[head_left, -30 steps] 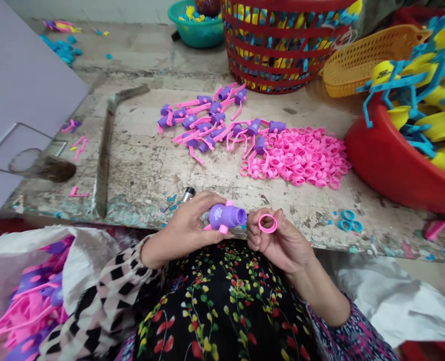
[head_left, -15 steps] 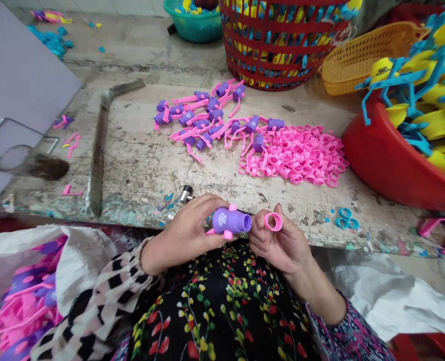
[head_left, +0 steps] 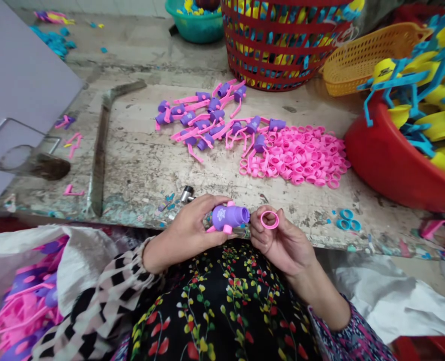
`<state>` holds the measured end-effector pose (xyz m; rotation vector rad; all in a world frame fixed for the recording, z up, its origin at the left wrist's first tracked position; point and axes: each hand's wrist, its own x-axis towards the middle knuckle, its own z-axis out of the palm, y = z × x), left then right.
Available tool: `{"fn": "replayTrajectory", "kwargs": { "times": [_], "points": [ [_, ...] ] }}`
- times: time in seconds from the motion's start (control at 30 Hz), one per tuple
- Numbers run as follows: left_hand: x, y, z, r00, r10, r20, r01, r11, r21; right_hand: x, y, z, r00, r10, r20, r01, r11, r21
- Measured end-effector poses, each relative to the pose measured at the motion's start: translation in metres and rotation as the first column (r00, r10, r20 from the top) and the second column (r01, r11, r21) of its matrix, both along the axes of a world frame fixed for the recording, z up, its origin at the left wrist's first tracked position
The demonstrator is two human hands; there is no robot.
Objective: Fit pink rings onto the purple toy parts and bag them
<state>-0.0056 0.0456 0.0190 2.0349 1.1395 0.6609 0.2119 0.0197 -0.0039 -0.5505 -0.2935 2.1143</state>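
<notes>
My left hand [head_left: 192, 223] is wrapped round a purple plastic piece [head_left: 226, 217] with pink parts, its round opening pointing right. Just right of it, my right hand [head_left: 282, 240] pinches a pink ring [head_left: 269, 219], whose hole faces the camera. Ring and purple piece are apart. Farther back on the table [head_left: 139, 175] lies a heap of pink rings [head_left: 305, 155], touching a spread of purple pieces with pink arms [head_left: 188, 118].
A red crate [head_left: 271, 50], a teal bowl [head_left: 197, 25], a yellow basket [head_left: 368, 60] and a full red basin [head_left: 399, 160] stand behind and right. A bent metal bar [head_left: 101, 145] lies left. Blue rings [head_left: 346, 214] sit near the edge; a white sack [head_left: 79, 255] is lower left.
The pink ring has turned so its opening faces the camera more squarely, and the right fingers have shifted around it. The purple piece has tilted slightly and moved a little left.
</notes>
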Motion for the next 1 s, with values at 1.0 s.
{"fn": "replayTrajectory", "kwargs": {
  "times": [1.0],
  "points": [
    [0.01,-0.003,0.002,0.997,-0.071,-0.019,0.072,0.997,0.036,0.009,-0.005,-0.004,0.978,-0.054,0.203,0.037,0.996,0.086]
  ]
}}
